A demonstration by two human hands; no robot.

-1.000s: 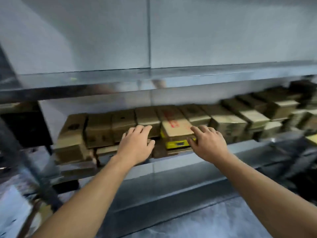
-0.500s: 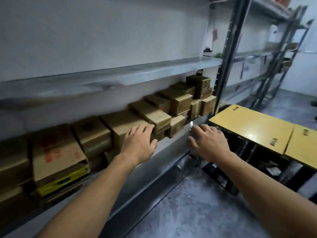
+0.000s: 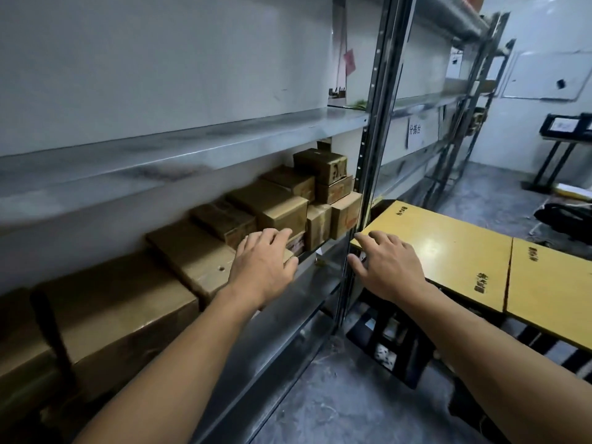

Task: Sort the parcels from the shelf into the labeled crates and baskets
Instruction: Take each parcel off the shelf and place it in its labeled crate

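Two empty hands, fingers spread | my left hand (image 3: 261,269) over end of flat box (image 3: 189,256) on shelf (image 3: 285,315) | my right hand (image 3: 390,267) apart from it, by yellow board (image 3: 448,248)

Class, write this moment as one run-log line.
left hand: open, at boxes on shelf | right hand: open, near post | held: nothing

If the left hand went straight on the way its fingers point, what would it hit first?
Probably the brown parcel just beyond the fingertips of the left hand; they seem almost at its front face, though depth is unclear.
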